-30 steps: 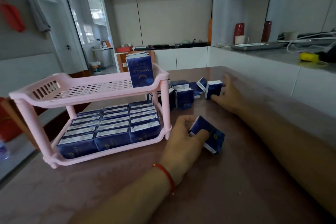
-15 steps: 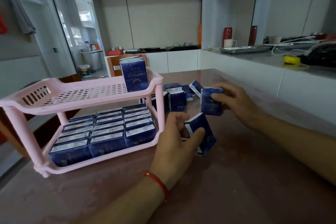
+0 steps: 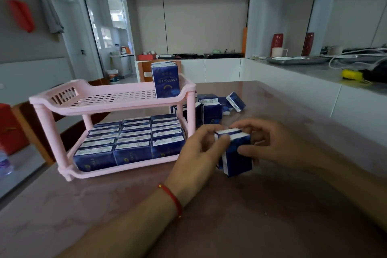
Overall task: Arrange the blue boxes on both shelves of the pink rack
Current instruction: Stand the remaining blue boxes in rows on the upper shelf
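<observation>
The rack (image 3: 117,109) is pale pink moulded plastic, two perforated shelves on round posts, standing on a glossy reddish-brown desk (image 3: 209,226) with a marbled sheen. Its lower shelf is packed with small dark-blue cardboard boxes (image 3: 132,142) lying in tidy rows, white label edges facing up; on the upper shelf, at the right-hand end, a few upright boxes (image 3: 165,80) stand together, their print upside down. Just right of the rack, both hands meet over two boxes (image 3: 235,151) pressed face to face, white tops upward. The left hand (image 3: 199,153), a red string bracelet (image 3: 171,199) on its wrist, curls its fingers over the near top edge, thumb against the side, a closed grip on the pair. The right hand (image 3: 270,144) comes in from the other side, fingers bent round the far face and thumb on the front, also gripping the pair. Both forearms stretch low over the desk. Behind the rack's right end, loose boxes (image 3: 217,104) lie jumbled, one tilted on its corner.
</observation>
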